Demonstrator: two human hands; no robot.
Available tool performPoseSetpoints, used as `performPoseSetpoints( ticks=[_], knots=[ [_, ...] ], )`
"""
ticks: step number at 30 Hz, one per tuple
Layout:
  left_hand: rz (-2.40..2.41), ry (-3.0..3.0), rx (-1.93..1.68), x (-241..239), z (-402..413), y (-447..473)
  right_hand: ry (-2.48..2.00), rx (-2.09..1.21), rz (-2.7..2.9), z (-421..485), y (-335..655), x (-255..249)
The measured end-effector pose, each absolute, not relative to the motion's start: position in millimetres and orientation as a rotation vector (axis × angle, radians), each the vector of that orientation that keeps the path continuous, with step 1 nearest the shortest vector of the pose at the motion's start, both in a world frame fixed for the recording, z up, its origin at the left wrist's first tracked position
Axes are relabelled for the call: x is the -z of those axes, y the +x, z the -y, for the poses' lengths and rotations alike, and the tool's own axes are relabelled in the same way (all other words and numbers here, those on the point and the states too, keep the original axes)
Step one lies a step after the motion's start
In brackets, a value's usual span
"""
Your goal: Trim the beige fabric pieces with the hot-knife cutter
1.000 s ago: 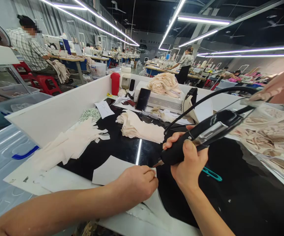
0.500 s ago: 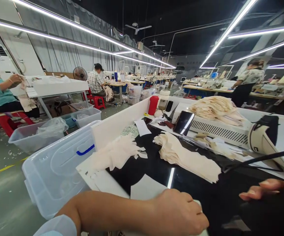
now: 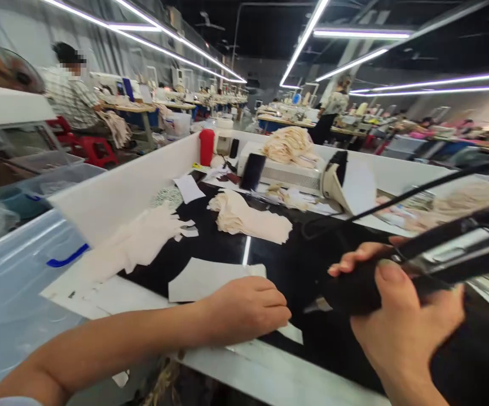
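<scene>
My right hand [image 3: 400, 316] is wrapped round a black corded hand tool [image 3: 430, 262] whose metal tip [image 3: 314, 306] points left, just above the black table top [image 3: 312, 254]. My left hand [image 3: 244, 310] rests knuckles-up with fingers curled on a flat white fabric piece [image 3: 202, 279] near the front edge. The tool tip sits a short way right of my left fingers. The tool's black cable [image 3: 417, 189] runs up to the right.
A stack of cream fabric pieces [image 3: 248, 217] and loose white cut pieces [image 3: 142, 239] lie further back. A white machine [image 3: 286, 172], a phone [image 3: 252, 171] and a red bottle [image 3: 206, 146] stand at the rear. Clear plastic bins [image 3: 11, 270] sit left. Other people work at distant tables.
The view swung left and up, then back down to the table. My right hand with the tool is in full view again, nearer the camera. My left hand stays on the white piece.
</scene>
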State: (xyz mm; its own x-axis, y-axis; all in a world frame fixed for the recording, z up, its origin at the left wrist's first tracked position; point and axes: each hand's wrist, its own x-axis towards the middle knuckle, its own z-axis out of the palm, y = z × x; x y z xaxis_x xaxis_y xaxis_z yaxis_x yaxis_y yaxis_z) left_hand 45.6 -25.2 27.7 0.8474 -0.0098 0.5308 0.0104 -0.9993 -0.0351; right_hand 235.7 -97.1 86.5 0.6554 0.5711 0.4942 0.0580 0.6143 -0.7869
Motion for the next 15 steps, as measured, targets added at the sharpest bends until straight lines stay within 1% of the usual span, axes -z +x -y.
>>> performPoseSetpoints(
  ticks=[3, 7, 12, 15],
  knots=[
    [-0.084, -3.061, 0.862, -27, 26, 43, -0.919, -0.266, 0.797, 103, 223, -99],
    [-0.160, -3.138, 0.839, -19, 28, 40, -0.907, -0.301, 0.810, 109, 223, -99],
    [-0.128, -3.172, 0.760, -19, 29, 37, -0.871, -0.356, 0.826, 117, 220, -96],
    [-0.084, -3.148, 0.852, -25, 29, 37, -0.854, -0.377, 0.831, 119, 217, -95]
  ],
)
